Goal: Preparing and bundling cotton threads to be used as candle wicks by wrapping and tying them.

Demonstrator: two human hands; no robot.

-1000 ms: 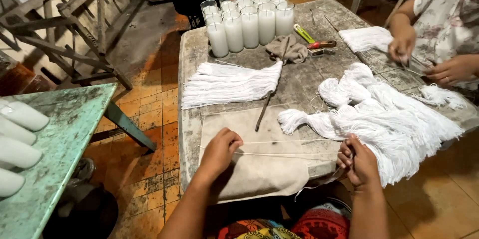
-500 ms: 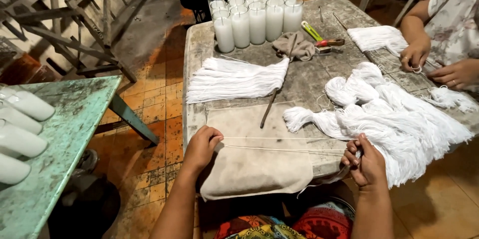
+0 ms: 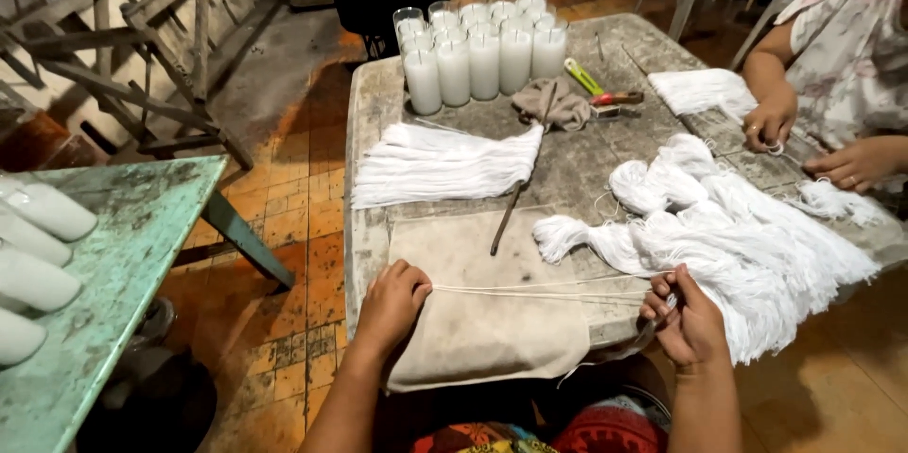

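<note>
The left hand point(image 3: 392, 306) and right hand point(image 3: 689, 319) are each pinching, grip pressed together, a few white strings point(image 3: 539, 289) stretching taut between them over a beige cloth point(image 3: 473, 321) on the desk point(image 3: 567, 165) (white string bundle point(image 3: 747, 235) lying beside).

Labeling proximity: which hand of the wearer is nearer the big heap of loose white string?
Right. The right hand sits against the lower edge of the heap of loose white string; the left hand is across the beige cloth, well apart from it.
</note>
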